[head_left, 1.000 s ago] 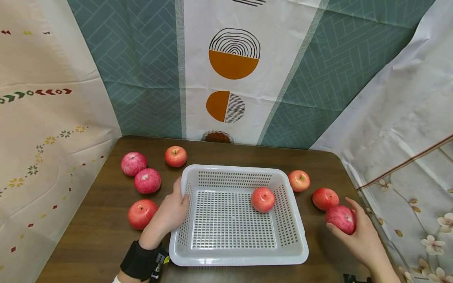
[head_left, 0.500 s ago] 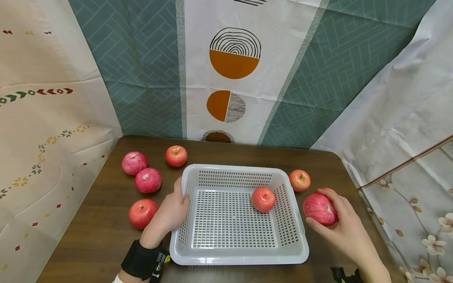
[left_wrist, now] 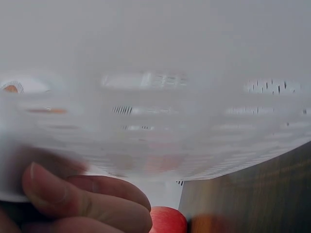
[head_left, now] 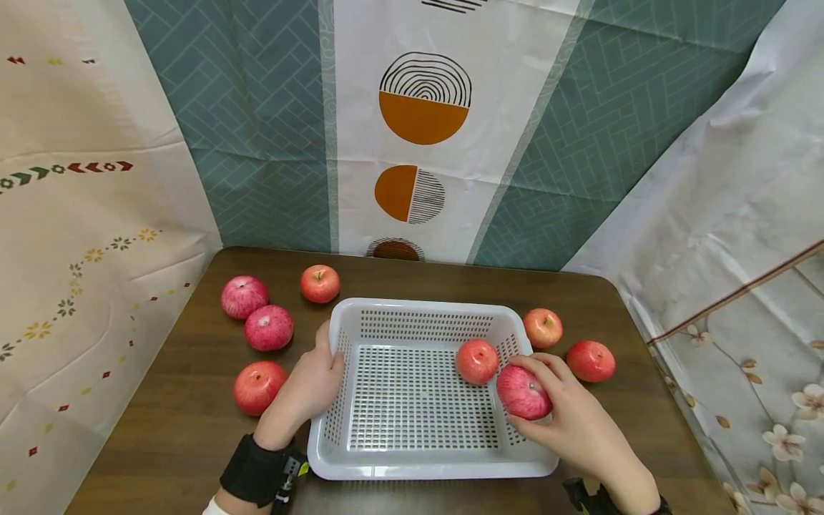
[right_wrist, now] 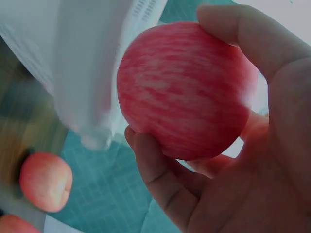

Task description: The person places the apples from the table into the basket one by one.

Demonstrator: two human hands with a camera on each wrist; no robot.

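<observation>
A streaked dark-pink apple [right_wrist: 184, 92] is gripped by my right hand [head_left: 566, 411], thumb on one side and fingers on the other. It is over the right wall of the white perforated basket [head_left: 386, 472], close to a red apple [head_left: 477, 362] inside. My left hand [head_left: 315, 379] grips the basket's left rim with the thumb over the edge. Beside that wrist lies another red apple [head_left: 259, 388]. The left wrist view is mostly filled by the basket's pale wall, with the left hand's fingers [left_wrist: 97, 204] at the bottom.
On the brown table [head_left: 161, 400], two dark-pink apples, one the nearer [head_left: 269, 328], lie left of the basket. A red apple [head_left: 320, 284] sits behind its left corner. Right of it are an orange-red apple [head_left: 543, 328] and a red apple [head_left: 590, 361]. Patterned cloths hang around.
My right hand has carried the dark-pink apple leftward from the table's right side to over the basket's right wall. The left hand and basket have stayed in place.
</observation>
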